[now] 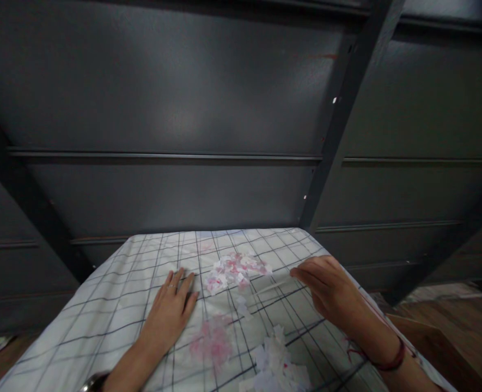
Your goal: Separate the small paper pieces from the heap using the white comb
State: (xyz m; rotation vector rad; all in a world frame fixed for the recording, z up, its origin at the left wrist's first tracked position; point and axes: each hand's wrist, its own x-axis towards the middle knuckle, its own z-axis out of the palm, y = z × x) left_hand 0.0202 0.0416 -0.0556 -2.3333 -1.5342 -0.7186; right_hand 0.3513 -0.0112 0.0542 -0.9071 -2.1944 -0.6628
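My left hand (pixel 170 306) lies flat on the checked cloth (pixel 122 305), fingers apart, holding nothing. My right hand (pixel 326 287) is closed in a pinch at the right of the cloth. Between its fingertips is one end of a thin pale stick (pixel 271 286), which slants down to the left. Near the stick's far end lies a small white scrap (pixel 242 305); whether they touch I cannot tell. Beyond it sits a loose patch of pink-stained white paper scraps (pixel 235 269), just right of my left fingertips. A heap of white paper scraps (pixel 279 362) lies closest to me.
A blurry pink stain (pixel 213 342) marks the cloth between my arms. Behind the table's far edge rises a dark metal panel wall (pixel 175 190) with ribs and posts. A brown box (pixel 437 348) stands low at the right, on a wooden floor (pixel 469 321).
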